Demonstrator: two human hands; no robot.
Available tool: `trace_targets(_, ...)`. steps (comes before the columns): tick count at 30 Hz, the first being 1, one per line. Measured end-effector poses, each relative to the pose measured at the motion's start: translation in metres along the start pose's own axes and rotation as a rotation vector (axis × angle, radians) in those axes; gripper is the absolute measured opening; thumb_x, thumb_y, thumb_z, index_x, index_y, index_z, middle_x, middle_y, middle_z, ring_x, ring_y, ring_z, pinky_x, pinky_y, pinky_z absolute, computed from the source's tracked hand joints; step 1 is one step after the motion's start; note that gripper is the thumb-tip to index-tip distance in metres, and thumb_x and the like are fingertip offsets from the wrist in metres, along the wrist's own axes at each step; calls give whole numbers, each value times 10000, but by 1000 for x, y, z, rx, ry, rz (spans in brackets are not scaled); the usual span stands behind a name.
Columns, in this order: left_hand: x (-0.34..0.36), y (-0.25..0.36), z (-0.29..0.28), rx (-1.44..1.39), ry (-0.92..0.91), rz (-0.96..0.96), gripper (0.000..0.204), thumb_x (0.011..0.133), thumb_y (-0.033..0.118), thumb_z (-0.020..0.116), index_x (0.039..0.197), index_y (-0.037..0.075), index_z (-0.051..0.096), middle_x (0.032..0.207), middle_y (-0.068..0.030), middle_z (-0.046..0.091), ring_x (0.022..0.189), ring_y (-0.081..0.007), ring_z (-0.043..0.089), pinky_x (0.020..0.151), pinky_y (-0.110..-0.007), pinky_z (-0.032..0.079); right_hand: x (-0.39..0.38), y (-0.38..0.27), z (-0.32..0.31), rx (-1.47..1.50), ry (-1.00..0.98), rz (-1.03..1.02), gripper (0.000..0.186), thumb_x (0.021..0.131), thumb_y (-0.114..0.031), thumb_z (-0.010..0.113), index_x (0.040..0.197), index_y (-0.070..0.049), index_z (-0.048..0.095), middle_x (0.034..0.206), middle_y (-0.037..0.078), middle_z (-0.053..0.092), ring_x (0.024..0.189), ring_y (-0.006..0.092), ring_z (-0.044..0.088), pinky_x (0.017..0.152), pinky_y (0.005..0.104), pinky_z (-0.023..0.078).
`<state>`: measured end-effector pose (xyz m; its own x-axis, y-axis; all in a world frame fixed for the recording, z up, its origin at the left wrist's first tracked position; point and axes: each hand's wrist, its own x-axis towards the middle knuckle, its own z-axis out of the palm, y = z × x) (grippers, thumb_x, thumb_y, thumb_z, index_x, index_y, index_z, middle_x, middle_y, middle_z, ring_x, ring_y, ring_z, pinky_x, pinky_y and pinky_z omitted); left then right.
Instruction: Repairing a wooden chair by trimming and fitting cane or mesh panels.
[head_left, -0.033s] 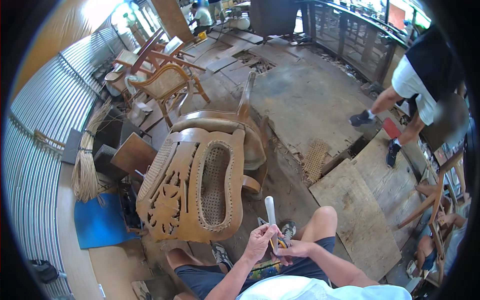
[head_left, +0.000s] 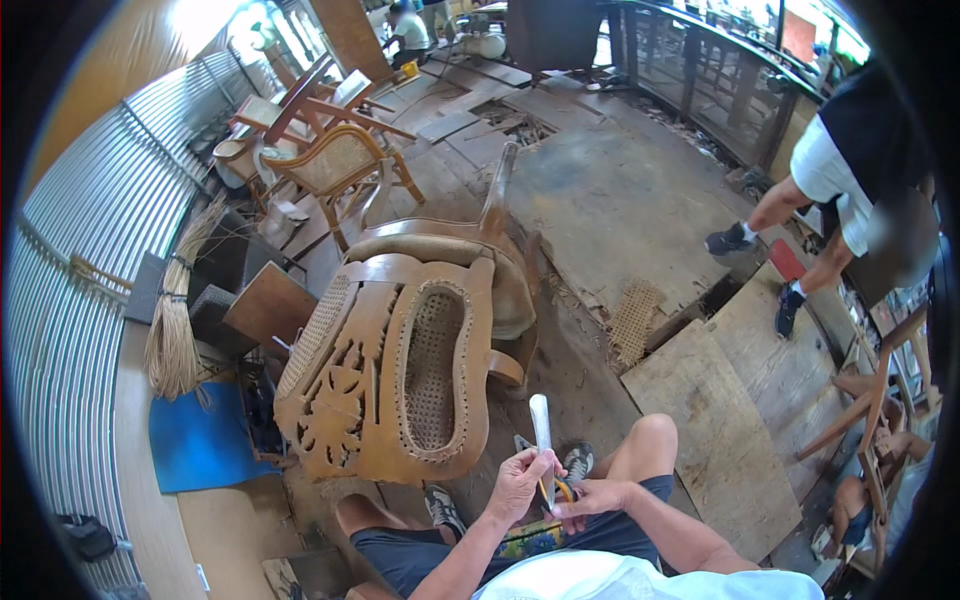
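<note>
In front of my lap, my left hand (head_left: 521,484) is closed around a slim white rod-like thing (head_left: 541,425) that points up and away from me. Its lower part looks like thin metal between my hands. Close beside it, my right hand (head_left: 592,500) is closed on a hand tool with yellow-and-black handles (head_left: 564,491); scissors or pliers, I cannot tell which. A pointed grey end shows past my left fingers. Ahead of my hands a carved wooden chair (head_left: 468,385) lies tipped over, with woven cane in its oval back opening. Neither hand touches the chair.
A bundle of cane strands (head_left: 176,335) leans at the left above a blue sheet (head_left: 212,440). Wooden chairs (head_left: 335,165) are piled at far left. A cane-mesh scrap (head_left: 634,325) lies by plywood boards (head_left: 715,430). A person (head_left: 835,165) bends at the right; others are farther off.
</note>
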<state>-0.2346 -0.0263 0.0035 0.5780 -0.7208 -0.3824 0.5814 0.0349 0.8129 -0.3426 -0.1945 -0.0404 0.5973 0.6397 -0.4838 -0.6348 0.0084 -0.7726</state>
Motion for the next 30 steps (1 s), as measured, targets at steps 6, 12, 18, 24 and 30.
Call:
trace_targets(6,-11,4,-25,284,101,-148,247,921,271,745,865,31,718,760,12,650,750,-64,621,716,-239,512,-21,-37,-24,-344,568,-231,677,979,-404,644,1443,13,380,1070,98,657,962,127,611,896,312,507)
trace_targets(12,-23,2,-5,527,-103,-202,259,911,260,749,950,4,753,814,8,672,759,-57,579,691,-236,472,-8,-32,-3,264,811,-457,502,980,-354,662,1323,-13,528,1016,45,657,922,107,591,827,275,496)
trace_targets(18,-34,-10,0,781,-179,-148,287,911,261,724,1025,0,754,840,-47,722,767,-86,613,727,-273,500,0,-16,41,332,810,-509,306,1004,-335,631,1065,-37,652,899,-23,631,792,59,552,749,247,474)
trace_targets(24,-62,2,3,589,-202,-114,340,962,304,697,1085,-10,741,796,-4,675,720,-61,594,649,-221,490,6,-25,66,666,950,-749,209,1063,-274,493,967,-89,514,727,24,583,576,137,588,570,277,520)
trace_targets(30,-116,11,-31,381,14,5,322,985,244,665,1141,-36,697,807,-23,643,695,-86,608,632,-223,502,-85,-20,-17,341,1444,-694,219,1060,-307,509,1059,-103,587,674,-17,505,488,60,456,430,198,349)
